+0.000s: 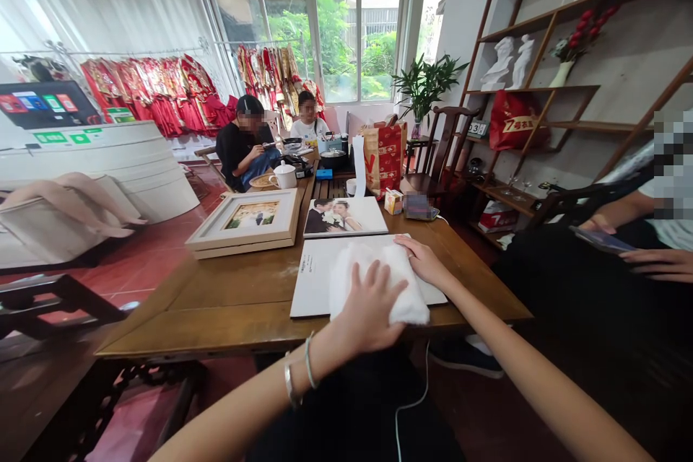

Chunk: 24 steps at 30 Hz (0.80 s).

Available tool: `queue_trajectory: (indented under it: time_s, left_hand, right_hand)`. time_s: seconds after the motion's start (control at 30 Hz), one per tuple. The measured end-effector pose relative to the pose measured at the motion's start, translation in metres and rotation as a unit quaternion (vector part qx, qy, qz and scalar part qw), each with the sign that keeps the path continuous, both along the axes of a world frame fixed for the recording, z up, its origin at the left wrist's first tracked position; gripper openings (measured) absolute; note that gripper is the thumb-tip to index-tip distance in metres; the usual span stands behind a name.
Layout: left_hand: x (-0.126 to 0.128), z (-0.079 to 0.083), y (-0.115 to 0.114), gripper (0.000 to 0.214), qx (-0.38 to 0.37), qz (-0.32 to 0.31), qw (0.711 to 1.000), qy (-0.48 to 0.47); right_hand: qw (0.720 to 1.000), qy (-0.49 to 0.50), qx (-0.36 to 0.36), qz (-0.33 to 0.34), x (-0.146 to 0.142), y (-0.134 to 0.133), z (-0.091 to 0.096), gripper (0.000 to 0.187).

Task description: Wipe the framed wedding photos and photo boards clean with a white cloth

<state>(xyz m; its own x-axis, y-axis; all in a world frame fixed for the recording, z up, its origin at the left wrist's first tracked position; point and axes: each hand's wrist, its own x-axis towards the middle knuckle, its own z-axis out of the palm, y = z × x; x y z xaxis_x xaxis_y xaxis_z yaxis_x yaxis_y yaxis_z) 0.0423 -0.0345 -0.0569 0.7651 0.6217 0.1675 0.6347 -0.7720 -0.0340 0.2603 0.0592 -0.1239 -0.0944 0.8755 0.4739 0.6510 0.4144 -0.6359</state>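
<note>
A folded, fluffy white cloth [406, 307] lies on a flat white panel [311, 296] near the table's front edge. My left hand [371, 303] rests on top of the cloth with its fingers spread. At the panel's far right corner, my right hand [425, 260] reaches in with fingers stretched out, touching the cloth's edge. Small dark print shows on the panel's left part. Just beyond it lies a wedding photo panel [346, 218] of a couple. To the left, a pale framed picture [246, 220] lies face up on a second frame.
The wooden table [227, 303] also carries a lidded white mug [284, 175], a red paper bag [385, 155] and a small box [393, 202]. Two people sit at the far end. Another person [639, 231] sits at right with a phone. A white cable [398, 419] hangs in front.
</note>
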Motion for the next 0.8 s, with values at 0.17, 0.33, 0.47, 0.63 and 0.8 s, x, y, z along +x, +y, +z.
queue_trajectory:
  time_s: [0.17, 0.33, 0.47, 0.63, 0.8]
  left_hand:
    - [0.014, 0.000, -0.013, 0.065, -0.008, 0.048, 0.999, -0.007]
    - [0.038, 0.010, 0.035, 0.061, -0.012, 0.117, 0.993, 0.028]
    - [0.045, 0.010, 0.066, 0.059, 0.009, 0.125, 0.992, 0.034]
    - [0.039, 0.004, 0.061, 0.057, 0.027, 0.098, 0.994, 0.030]
    - [0.034, 0.000, 0.006, 0.067, 0.021, 0.061, 0.998, 0.009]
  right_hand:
    - [1.000, 0.017, -0.007, -0.005, 0.001, 0.000, 0.000, 0.035]
    - [0.999, 0.023, 0.004, 0.033, 0.004, 0.001, 0.001, 0.038]
    - [0.997, 0.025, 0.019, 0.064, 0.003, -0.002, 0.004, 0.039]
    - [0.997, 0.039, 0.018, 0.061, 0.001, -0.002, 0.007, 0.035]
    - [0.998, 0.062, -0.022, 0.008, 0.004, 0.004, 0.002, 0.035]
